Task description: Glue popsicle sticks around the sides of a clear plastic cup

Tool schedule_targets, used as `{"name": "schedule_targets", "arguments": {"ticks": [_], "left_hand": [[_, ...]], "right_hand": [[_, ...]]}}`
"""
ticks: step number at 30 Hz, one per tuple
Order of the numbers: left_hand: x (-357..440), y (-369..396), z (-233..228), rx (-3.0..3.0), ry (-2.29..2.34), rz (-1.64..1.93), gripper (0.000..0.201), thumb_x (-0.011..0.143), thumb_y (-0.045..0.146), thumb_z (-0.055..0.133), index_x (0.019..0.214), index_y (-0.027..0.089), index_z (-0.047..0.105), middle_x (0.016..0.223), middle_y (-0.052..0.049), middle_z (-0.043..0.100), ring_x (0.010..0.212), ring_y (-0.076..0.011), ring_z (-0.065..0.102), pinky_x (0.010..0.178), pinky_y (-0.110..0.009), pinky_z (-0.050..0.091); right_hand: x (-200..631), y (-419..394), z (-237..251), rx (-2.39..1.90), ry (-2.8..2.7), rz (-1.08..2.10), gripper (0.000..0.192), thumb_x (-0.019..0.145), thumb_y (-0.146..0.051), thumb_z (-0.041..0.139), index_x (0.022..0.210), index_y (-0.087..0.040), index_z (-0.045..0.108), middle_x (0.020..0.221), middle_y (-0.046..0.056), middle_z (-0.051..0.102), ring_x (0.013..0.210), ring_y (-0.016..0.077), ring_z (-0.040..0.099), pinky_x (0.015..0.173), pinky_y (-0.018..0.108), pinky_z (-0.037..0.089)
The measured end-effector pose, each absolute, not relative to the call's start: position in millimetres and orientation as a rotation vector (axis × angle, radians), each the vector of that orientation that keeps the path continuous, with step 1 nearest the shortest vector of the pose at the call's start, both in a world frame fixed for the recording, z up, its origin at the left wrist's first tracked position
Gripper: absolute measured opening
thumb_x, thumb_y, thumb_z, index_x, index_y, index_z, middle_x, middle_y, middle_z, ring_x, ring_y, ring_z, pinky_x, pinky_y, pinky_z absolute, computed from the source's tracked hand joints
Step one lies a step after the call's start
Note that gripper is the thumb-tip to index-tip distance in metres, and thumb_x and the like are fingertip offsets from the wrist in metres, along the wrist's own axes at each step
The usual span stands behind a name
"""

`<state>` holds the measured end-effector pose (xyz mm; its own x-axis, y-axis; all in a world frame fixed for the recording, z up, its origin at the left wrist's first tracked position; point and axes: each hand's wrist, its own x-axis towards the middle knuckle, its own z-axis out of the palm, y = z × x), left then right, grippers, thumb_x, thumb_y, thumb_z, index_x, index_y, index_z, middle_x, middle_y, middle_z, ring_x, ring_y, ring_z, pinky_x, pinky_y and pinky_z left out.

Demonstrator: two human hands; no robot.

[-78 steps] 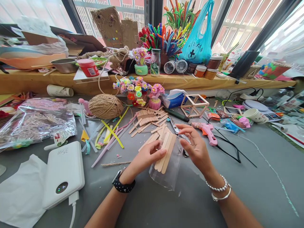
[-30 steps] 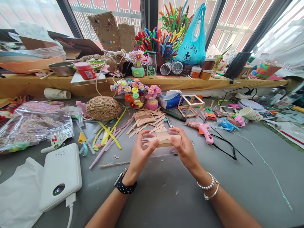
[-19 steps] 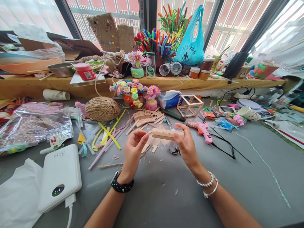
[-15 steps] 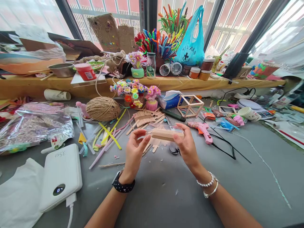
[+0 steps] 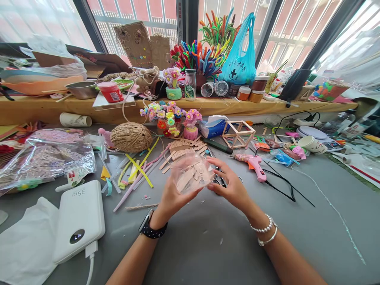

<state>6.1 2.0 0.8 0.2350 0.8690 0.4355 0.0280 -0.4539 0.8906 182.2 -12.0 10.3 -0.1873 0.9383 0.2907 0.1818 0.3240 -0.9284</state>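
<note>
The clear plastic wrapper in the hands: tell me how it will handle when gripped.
The clear plastic wrapper looks thin and crumpled, so it probably flexes and crackles. See-through and held by the left hand and right hand fingertips alone, it seems very light. Its glossy film may be slippery.

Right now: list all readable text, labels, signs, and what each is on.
"35W", seen upside down: white power bank.
White cross with characters too blurred to read: blue plastic bag.
Round green logo, wording too small: glass bottle.
Red tub label: unreadable.

Crumpled clear plastic bag, raised off grey desk, tilted, pale wooden craft sticks visible through film, bunched together.
</note>
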Motion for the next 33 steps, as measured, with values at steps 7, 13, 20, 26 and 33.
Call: {"name": "schedule_targets", "arguments": {"ticks": [7,13,20,26,33], "left_hand": [[-1,4,1,2.081,0.777,1.292,0.069,0.067,0.027,0.07,0.128,0.026,0.038,0.128,-0.01,0.044,0.123,-0.0281,0.036,0.103,-0.045,0.029],[-1,2,4,2.07,0.786,1.217,0.077,0.067,0.033,0.069,0.133,0.03,0.03,0.132,-0.01,0.043,0.124,-0.0285,0.036,0.103,-0.044,0.029],[6,0,2,1.801,0.827,0.909,0.109,0.058,0.035,0.076,0.141,0.026,0.005,0.138,-0.012,0.037,0.127,-0.0305,0.032,0.105,-0.044,0.026],[13,-1,2,1.46,0.797,0.837,0.094,0.067,0.033,0.069,0.14,0.027,0.01,0.139,-0.01,0.037,0.127,-0.0282,0.035,0.104,-0.041,0.029],[19,-3,4,1.28,0.766,0.798,0.091,0.068,0.036,0.067,0.138,0.023,0.011,0.133,-0.013,0.042,0.124,-0.0292,0.038,0.097,-0.043,0.037]], "right_hand": [[190,-9,5,-1.051,-1.98,0.365,0.061,0.075,-0.028,0.062,0.129,-0.026,0.035,0.129,0.009,0.047,0.12,0.0226,0.043,0.1,0.041,0.035],[190,-10,5,-1.044,-1.996,0.309,0.06,0.073,-0.028,0.063,0.126,-0.024,0.037,0.125,0.01,0.05,0.116,0.023,0.047,0.097,0.04,0.039],[184,-13,13,-1.268,-1.749,0.809,0.047,0.067,-0.05,0.064,0.102,-0.019,0.055,0.095,0.008,0.065,0.086,0.022,0.061,0.075,0.035,0.049],[182,-14,17,-1.293,-1.616,0.973,0.045,0.074,-0.055,0.052,0.1,-0.018,0.056,0.1,0.008,0.063,0.088,0.0202,0.059,0.07,0.03,0.048],[178,-16,16,-1.296,-1.523,1.0,0.049,0.075,-0.052,0.052,0.111,-0.018,0.049,0.11,0.01,0.059,0.092,0.0206,0.056,0.07,0.031,0.046]]}}
